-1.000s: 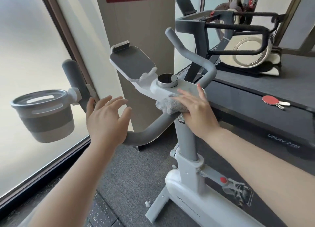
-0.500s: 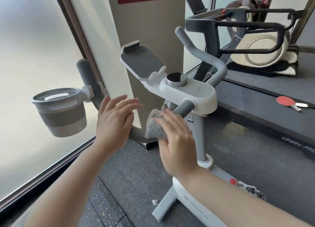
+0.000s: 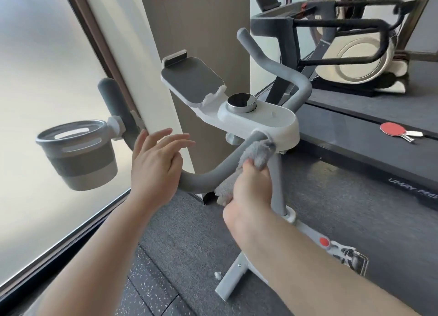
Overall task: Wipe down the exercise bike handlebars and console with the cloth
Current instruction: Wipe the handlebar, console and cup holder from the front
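Nearest the camera, two bare forearms reach up from the lower edge toward an exercise bike. The right hand [image 3: 251, 192] has its fingers curled round a fluffy grey cloth [image 3: 254, 155], gripping it; the cloth is bunched over the left handlebar [image 3: 213, 173] just below the point where that bar enters the console [image 3: 272, 123], and a loose end hangs down beside the wrist. The left hand [image 3: 154, 166] lies against the outer bend of the same bar, palm to the foam, fingers straight and slightly spread, gripping nothing. Beneath the hands, the grey post [image 3: 278, 192] runs down to the white frame [image 3: 305, 232], which stands on a dark floor mat [image 3: 189, 232].

Left of the hands, a grey cup holder [image 3: 78, 154] is clamped to the upturned end of the left bar, in front of a frosted window [image 3: 47, 78]. Above the cloth, the white console carries a round dark dial [image 3: 241, 102]; beyond it a tablet tray [image 3: 192, 81] tilts upward. The right handlebar [image 3: 275, 66] rises behind the console.

Farther right, a red paddle [image 3: 393, 129] lies on a treadmill deck [image 3: 355, 135]. Behind stand the treadmill's black rails [image 3: 331, 24] and a pale machine with a round housing [image 3: 362, 55], blurred.
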